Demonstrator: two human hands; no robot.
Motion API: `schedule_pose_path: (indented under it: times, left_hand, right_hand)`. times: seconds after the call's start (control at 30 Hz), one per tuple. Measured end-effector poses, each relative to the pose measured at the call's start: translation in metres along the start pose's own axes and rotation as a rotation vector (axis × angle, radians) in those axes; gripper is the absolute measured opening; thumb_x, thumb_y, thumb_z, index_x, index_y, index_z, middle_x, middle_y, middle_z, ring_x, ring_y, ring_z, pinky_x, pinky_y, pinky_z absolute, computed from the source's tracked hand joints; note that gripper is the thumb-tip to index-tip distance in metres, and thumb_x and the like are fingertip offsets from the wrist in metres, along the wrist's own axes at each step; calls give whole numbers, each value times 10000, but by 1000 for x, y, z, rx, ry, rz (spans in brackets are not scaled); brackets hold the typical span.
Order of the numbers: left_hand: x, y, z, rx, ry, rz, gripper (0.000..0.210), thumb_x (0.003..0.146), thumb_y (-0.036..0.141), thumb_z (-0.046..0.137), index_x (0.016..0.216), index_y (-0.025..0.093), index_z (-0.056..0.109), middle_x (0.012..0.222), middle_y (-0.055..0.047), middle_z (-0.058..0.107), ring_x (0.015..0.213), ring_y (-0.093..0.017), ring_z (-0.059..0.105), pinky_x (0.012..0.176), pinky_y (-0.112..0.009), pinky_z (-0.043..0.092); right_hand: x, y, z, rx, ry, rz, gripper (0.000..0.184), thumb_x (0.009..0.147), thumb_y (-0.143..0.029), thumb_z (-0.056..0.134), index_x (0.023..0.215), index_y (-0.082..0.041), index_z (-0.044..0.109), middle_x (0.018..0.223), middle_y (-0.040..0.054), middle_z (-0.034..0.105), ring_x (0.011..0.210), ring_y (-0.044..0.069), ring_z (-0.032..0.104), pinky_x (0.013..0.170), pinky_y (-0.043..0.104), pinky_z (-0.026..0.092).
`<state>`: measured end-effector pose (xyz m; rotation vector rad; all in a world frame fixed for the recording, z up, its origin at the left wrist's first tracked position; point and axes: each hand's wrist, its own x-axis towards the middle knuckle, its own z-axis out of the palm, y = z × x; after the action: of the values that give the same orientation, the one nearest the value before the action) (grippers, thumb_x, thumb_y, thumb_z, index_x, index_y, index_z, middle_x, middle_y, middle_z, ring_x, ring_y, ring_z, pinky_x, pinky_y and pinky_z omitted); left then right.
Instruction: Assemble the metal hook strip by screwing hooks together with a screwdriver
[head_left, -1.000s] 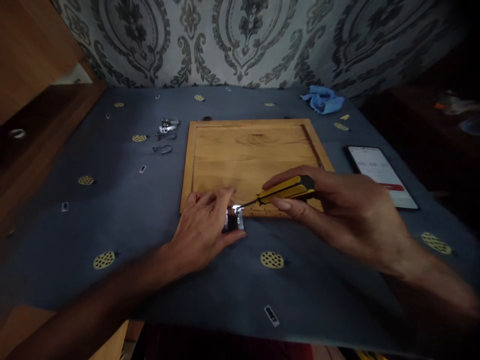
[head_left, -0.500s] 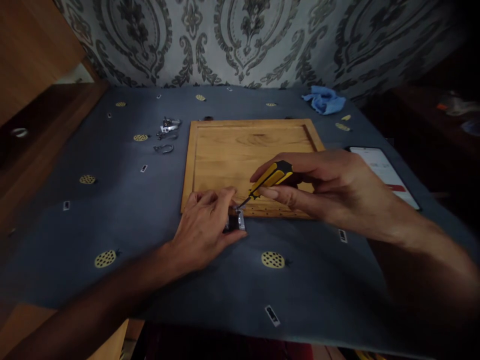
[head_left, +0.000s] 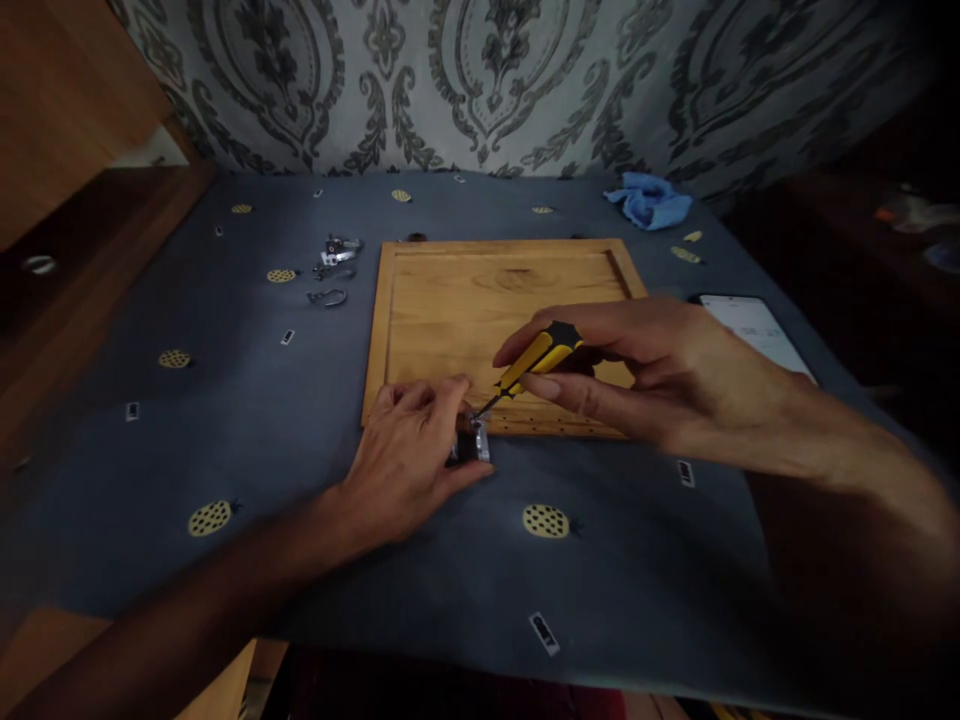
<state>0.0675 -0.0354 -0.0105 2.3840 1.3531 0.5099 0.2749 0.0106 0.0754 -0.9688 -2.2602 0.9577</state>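
A small shiny metal fitting (head_left: 482, 443) sits at the near edge of the framed wooden panel (head_left: 465, 300). My left hand (head_left: 409, 450) is closed around the fitting, thumb below it and fingers resting on the panel; much of the piece is hidden. Between the thumb and fingers of my right hand (head_left: 637, 375) is a yellow and black screwdriver (head_left: 536, 362), tilted down to the left. Its tip meets the top of the fitting, beside my left fingers. A row of small dark holes runs along the panel's near edge to the right.
Several loose metal parts (head_left: 334, 258) and a curved metal hook (head_left: 328, 298) lie left of the panel. A blue cloth (head_left: 649, 200) is crumpled at the back right. Behind my right hand lies a phone (head_left: 761, 325). A patterned blue-grey cloth (head_left: 300, 420) covers the table.
The screwdriver handle has turned slightly, and my right hand has shifted a little, now covering more of the phone. My left hand and the fitting have stayed in place.
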Motion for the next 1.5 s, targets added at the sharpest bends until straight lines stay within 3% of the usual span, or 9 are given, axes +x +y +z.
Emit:
schedule_pose_path:
  times: [0.3,0.43,0.6,0.67,0.87,1.03,1.23,1.4,1.5]
  left_hand:
    - [-1,1,-1,-8,-15,-2,638,836,361,825,1312,215,426,1203,-65,742,1149,-327,667,951,-495,472]
    - [-1,1,-1,17,-6,7,677,825,383,838,1319,201,413,1205,-77,744,1136,-342,666,933,-495,471]
    - [0,1,-1,24,-10,3,700,840,380,825,1355,186,392,1221,-91,737,1148,-342,659,939,-489,464]
    - [0,1,-1,19,-8,0,694,838,387,825,1350,194,398,1207,-77,743,1138,-341,661,940,-489,464]
    - [-1,-1,1,30,-2,12,711,841,399,823,1361,189,385,1194,-73,750,1130,-340,662,939,-490,461]
    - [0,0,0,0,-8,14,668,837,370,833,1321,198,406,1202,-66,749,1150,-326,659,965,-490,447]
    - [0,0,-1,6,-20,4,686,828,392,841,1325,188,416,1191,-74,751,1149,-339,663,950,-496,449]
    - [-1,-2,2,32,6,21,711,831,394,837,1351,179,403,1217,-90,746,1147,-347,664,938,-484,452]
    - [-1,-2,4,37,24,36,707,832,407,835,1347,179,407,1206,-83,750,1143,-347,665,935,-482,455]
  right_hand:
    - [-2,13,10,-161,231,-86,331,876,-502,736,724,-225,636,602,-41,595,526,106,543,511,246,397]
    - [-2,11,18,-146,308,-64,351,846,-498,767,705,-228,593,633,-34,559,557,113,530,515,253,403]
    - [-9,5,19,77,283,42,286,848,-470,761,1019,-245,713,956,10,727,705,137,663,560,243,531]
    - [-13,3,19,141,269,61,263,862,-422,758,1053,-243,732,1026,15,754,697,125,679,583,239,565]
    - [-14,7,24,179,343,55,266,821,-479,807,855,-223,741,828,15,732,527,113,625,434,248,488]
    - [-13,10,32,114,416,-13,305,801,-508,817,754,-230,699,742,-3,680,567,121,619,478,253,511]
    - [-15,9,31,136,423,30,292,772,-477,851,769,-232,692,741,-16,665,581,115,612,522,252,528]
    - [-22,7,24,260,284,39,223,862,-352,784,1068,-269,757,929,-11,735,655,107,687,582,240,572]
    - [-23,8,25,283,315,31,179,847,-337,802,1004,-258,769,936,-8,749,622,108,683,547,248,567]
